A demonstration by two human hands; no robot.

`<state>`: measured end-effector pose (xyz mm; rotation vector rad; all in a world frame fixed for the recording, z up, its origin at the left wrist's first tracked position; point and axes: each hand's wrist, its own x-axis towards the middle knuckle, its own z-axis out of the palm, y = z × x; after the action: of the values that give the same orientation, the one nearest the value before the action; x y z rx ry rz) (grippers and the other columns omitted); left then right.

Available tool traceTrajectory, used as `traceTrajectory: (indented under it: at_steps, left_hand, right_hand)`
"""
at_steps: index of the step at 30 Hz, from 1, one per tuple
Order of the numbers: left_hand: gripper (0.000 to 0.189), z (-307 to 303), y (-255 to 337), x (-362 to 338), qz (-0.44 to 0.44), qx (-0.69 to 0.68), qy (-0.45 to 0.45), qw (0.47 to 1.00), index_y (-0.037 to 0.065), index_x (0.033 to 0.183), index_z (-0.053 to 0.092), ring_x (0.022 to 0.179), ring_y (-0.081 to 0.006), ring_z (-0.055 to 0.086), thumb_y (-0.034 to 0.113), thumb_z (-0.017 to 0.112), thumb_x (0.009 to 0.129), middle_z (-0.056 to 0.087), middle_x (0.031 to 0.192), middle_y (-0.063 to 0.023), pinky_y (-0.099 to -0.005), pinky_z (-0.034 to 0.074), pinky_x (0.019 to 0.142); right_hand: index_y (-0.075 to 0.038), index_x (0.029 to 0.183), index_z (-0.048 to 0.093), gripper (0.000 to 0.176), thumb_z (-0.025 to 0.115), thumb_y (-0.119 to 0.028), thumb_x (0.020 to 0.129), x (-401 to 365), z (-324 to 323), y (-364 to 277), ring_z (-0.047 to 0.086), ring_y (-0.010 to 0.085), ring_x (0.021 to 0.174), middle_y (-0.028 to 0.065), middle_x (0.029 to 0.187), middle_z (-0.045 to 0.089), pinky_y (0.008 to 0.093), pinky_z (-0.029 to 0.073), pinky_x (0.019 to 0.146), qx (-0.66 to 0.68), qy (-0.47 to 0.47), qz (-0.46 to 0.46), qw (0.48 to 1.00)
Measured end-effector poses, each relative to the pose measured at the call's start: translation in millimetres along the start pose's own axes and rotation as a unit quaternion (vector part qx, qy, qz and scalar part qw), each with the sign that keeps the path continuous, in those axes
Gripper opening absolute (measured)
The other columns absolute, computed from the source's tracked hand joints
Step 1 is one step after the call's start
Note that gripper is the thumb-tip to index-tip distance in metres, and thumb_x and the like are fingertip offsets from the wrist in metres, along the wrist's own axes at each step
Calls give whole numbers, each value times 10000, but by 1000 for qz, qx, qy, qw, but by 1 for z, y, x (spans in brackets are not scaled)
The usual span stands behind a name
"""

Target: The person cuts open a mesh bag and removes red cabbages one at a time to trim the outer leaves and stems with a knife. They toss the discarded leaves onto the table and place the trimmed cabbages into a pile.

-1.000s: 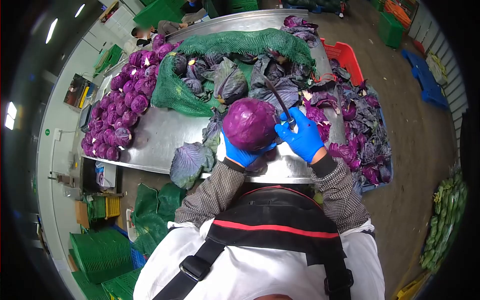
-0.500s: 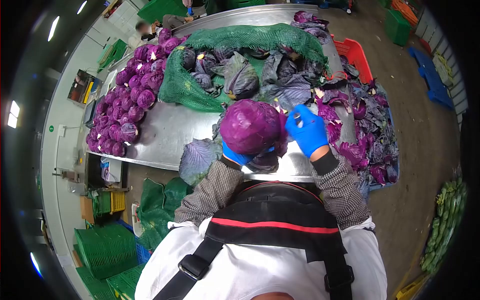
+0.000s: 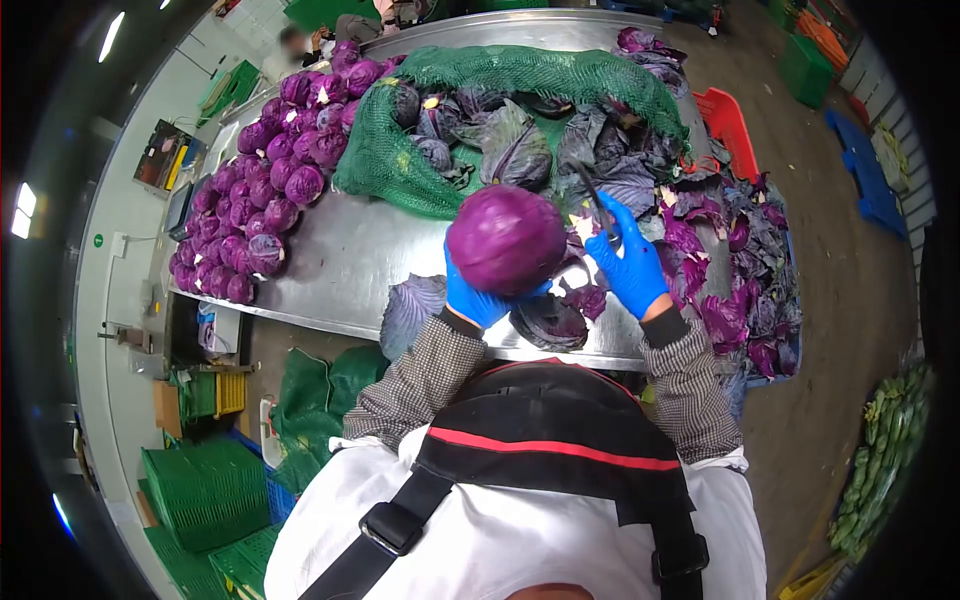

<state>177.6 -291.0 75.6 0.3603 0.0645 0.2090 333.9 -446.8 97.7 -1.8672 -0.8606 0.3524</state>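
Note:
A smooth red cabbage (image 3: pixel 507 240) rests in my left hand (image 3: pixel 474 298), whose blue-gloved fingers wrap round its left side and underside. To the right of it, my right hand (image 3: pixel 632 262), also gloved in blue, is closed on a knife (image 3: pixel 594 195) with a dark blade pointing up and away. Loose outer leaves (image 3: pixel 550 322) lie on the metal table (image 3: pixel 330 255) below the cabbage. Beyond it, a green mesh sack (image 3: pixel 385 165) lies open with several untrimmed cabbages (image 3: pixel 515 145) inside.
A large pile of trimmed cabbages (image 3: pixel 262 190) covers the table's left side. At the right edge, a bin heaped with leaves (image 3: pixel 755 270) stands beside a red crate (image 3: pixel 730 130). Green crates (image 3: pixel 205 495) are stacked at lower left. Another person (image 3: pixel 295 45) is at the far left.
The cabbage now looks rounder and smoother, and purple leaf pieces lie beneath it. My right hand has moved slightly right and down, and the knife blade now shows clearly.

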Motion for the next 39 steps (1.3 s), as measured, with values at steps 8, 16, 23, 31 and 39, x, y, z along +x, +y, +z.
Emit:
traceTrajectory:
  at_steps: [8, 16, 23, 31, 39]
  left_hand:
    - [1128, 24, 42, -14, 119, 694, -8, 710, 92, 1405, 89, 1279, -275, 256, 303, 821, 574, 234, 1383, -143, -359, 214, 1058]
    - [1024, -35, 2, -18, 113, 682, 65, 720, 79, 1336, 263, 1223, -312, 329, 303, 831, 513, 295, 1322, -180, -397, 297, 1017]
    - [1033, -32, -40, -12, 11, 882, 164, 441, 131, 1319, 292, 1138, -455, 345, 375, 817, 463, 286, 1293, -268, -491, 334, 954]
    - [1031, -22, -51, 3, -24, 888, 179, 424, 124, 1322, 273, 1141, -471, 325, 344, 818, 475, 256, 1290, -307, -488, 330, 957]
    - [1040, -28, -55, 12, -18, 877, 211, 431, 92, 1331, 251, 1139, -471, 324, 353, 807, 492, 277, 1263, -311, -483, 323, 962]
  right_hand:
    - [-173, 1295, 400, 656, 419, -625, 820, -4, 37, 55, 548, 123, 608, 3, 824, 590, 287, 467, 526, 598, -198, 243, 737]
    - [-160, 1071, 516, 404, 346, -486, 901, -20, 68, 66, 609, 318, 798, 90, 886, 648, 432, 468, 712, 173, -181, 384, 889]
    - [-114, 1013, 521, 265, 383, -309, 898, -54, 54, 35, 582, 369, 786, 178, 893, 600, 455, 468, 671, -263, -172, 106, 943]
    - [-82, 917, 518, 198, 415, -246, 873, -68, 65, 61, 591, 362, 657, 167, 771, 606, 454, 473, 566, -298, -124, 93, 942]
    - [-77, 898, 522, 190, 422, -233, 857, -38, 72, 77, 612, 350, 668, 169, 773, 618, 462, 479, 552, -329, -122, 113, 930]
